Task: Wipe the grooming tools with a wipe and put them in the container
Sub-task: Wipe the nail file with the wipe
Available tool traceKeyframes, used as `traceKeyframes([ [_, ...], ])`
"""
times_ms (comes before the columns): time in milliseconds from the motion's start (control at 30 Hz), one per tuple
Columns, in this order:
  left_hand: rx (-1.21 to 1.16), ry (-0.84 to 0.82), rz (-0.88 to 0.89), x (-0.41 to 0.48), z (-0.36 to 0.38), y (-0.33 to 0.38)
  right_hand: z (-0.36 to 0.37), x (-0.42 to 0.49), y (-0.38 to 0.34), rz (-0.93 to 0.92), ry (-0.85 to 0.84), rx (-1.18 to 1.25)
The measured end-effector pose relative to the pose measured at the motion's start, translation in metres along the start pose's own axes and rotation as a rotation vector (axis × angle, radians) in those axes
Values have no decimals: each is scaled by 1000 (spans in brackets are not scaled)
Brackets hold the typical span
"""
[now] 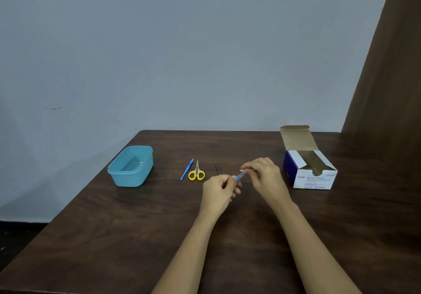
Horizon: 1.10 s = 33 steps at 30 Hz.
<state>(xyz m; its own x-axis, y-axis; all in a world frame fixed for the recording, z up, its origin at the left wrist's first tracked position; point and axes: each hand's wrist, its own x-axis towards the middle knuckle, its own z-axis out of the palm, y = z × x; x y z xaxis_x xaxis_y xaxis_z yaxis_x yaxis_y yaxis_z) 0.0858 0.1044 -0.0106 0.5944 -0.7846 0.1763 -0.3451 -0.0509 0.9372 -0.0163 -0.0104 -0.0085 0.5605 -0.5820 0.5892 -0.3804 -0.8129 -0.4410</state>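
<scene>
Here, just left of the alcohol swab box (pixel 310 170), the left hand (pixel 219 190) clenches a blue-handled tool (pixel 239 176) steady while the right hand (pixel 265 173) pinches a white wipe (pixel 242 171) on its tip, apparently cleaning it; scissors (pixel 196 173) and the empty container (pixel 131 166) lie farther left.

Dark wood table (pixel 114 236), blue container (pixel 131 167), blue tool (pixel 186 170), scissors (pixel 196 173), tweezers (pixel 217 167), swab box (pixel 310 172)
</scene>
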Motion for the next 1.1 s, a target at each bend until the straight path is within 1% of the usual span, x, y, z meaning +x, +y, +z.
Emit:
traceKeyframes([
  [133, -31, -15, -33, 0, 0, 0, -2, 1, 3, 84, 60, -22],
  [200, -52, -22, -72, 0, 1, -1, -2, 1, 3, 137, 131, 12],
  [233, -72, -19, -94, 1, 1, -2, -3, 1, 2, 164, 183, 70],
  [300, -147, 1, -137, 2, 1, -3, -5, 0, -4, 207, 252, 260],
  [367, -243, 26, -172, 4, 1, -4, -7, -2, -12, 185, 220, 413],
  [400, -285, 34, -192, 5, 1, -5, -7, -3, -14, 137, 176, 418],
  [533, -409, 3, -252, 9, 1, -6, 2, -5, -17, -80, 7, 248],
  [633, -439, -52, -270, 10, 1, -7, 7, -5, -16, -95, -39, 175],
  [700, -413, -97, -220, 9, 2, -7, 8, -5, -14, -48, -14, 165],
  [767, -365, -102, -120, 6, 2, -7, 8, -4, -14, -6, 14, 157],
  [900, -187, 22, 62, 3, 2, -7, 5, -6, -17, -21, -8, 200],
  [1000, -128, 58, 102, 3, 0, -9, 4, -7, -18, -54, -29, 212],
  [1100, -57, 49, 129, 2, 0, -9, 4, -5, -15, 3, 24, 203],
])
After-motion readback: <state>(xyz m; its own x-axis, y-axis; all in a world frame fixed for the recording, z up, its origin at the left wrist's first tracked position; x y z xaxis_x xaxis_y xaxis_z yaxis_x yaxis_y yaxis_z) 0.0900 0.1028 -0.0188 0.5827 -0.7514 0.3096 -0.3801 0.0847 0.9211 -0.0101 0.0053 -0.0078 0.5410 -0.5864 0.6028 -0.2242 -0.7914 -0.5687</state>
